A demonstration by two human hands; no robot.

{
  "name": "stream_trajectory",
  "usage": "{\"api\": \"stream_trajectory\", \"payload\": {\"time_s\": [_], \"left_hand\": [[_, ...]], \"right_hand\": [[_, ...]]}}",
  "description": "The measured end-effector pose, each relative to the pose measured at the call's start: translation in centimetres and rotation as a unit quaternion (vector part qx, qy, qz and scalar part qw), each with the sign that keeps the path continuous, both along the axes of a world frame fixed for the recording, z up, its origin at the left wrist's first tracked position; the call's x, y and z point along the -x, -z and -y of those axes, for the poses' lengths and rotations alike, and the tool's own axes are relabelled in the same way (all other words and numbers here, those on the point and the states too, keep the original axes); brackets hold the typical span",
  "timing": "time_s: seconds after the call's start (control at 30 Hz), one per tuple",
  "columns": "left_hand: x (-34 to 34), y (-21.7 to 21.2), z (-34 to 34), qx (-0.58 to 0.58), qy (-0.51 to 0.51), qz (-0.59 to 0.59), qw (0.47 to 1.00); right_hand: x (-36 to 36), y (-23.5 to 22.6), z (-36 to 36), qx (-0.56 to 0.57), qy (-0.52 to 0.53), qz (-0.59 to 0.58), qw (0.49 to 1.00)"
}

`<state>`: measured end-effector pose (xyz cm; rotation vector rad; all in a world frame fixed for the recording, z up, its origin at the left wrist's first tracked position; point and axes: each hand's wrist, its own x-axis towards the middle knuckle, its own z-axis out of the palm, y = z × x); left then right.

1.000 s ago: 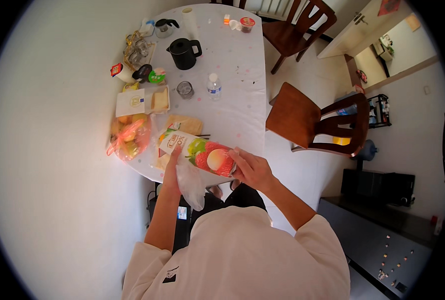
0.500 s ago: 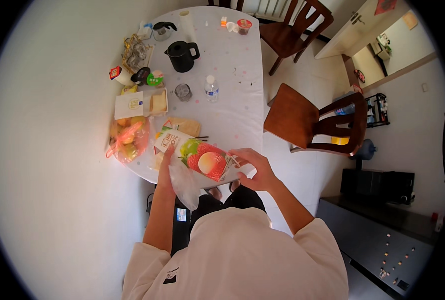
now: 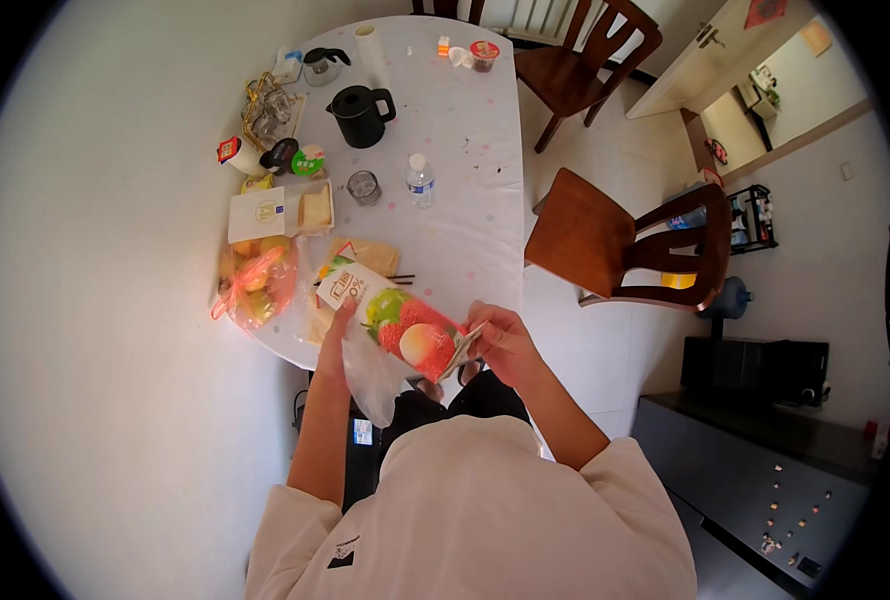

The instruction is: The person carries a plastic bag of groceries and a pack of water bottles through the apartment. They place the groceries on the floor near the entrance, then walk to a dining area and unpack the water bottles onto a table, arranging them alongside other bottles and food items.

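Note:
A juice carton [image 3: 415,328] with red and green fruit printed on it lies tilted between my hands, above the near edge of the table. My left hand [image 3: 335,345] grips its left end, and a clear plastic bag [image 3: 373,383] hangs beside that hand. At the carton's right end, my right hand [image 3: 500,343] pinches the folded end flap between thumb and fingers. Just beyond the carton are a flat tan packet [image 3: 367,254] and a pair of dark chopsticks [image 3: 402,279], partly covered by it.
Left of the carton sit a bag of fruit [image 3: 257,280] and a box with bread [image 3: 315,208]. Farther back stand a glass [image 3: 363,188], a water bottle [image 3: 420,182] and a black kettle [image 3: 361,117]. A wooden chair [image 3: 585,235] is right of the table [image 3: 470,235].
My right hand has closed from spread fingers to a pinch on the carton's end flap. The carton has turned slightly, its right end dipping toward me.

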<state>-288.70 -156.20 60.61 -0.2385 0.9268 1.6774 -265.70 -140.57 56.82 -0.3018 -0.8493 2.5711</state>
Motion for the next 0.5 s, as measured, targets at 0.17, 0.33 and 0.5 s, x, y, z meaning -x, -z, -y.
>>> {"api": "stream_trajectory", "payload": {"time_s": [0.17,0.33,0.5], "left_hand": [[0.0,0.3,0.1,0.025,0.034,-0.084,0.996],[-0.5,-1.2,-0.5,0.023,0.024,-0.046,0.998],[-0.2,0.1,-1.1,-0.035,-0.024,-0.055,0.998]], "right_hand": [[0.3,0.1,0.5,0.098,-0.067,-0.002,0.993],[0.4,-0.1,1.3,0.131,-0.070,0.035,0.988],[1.0,0.5,2.6,0.099,0.037,0.082,0.991]]}}
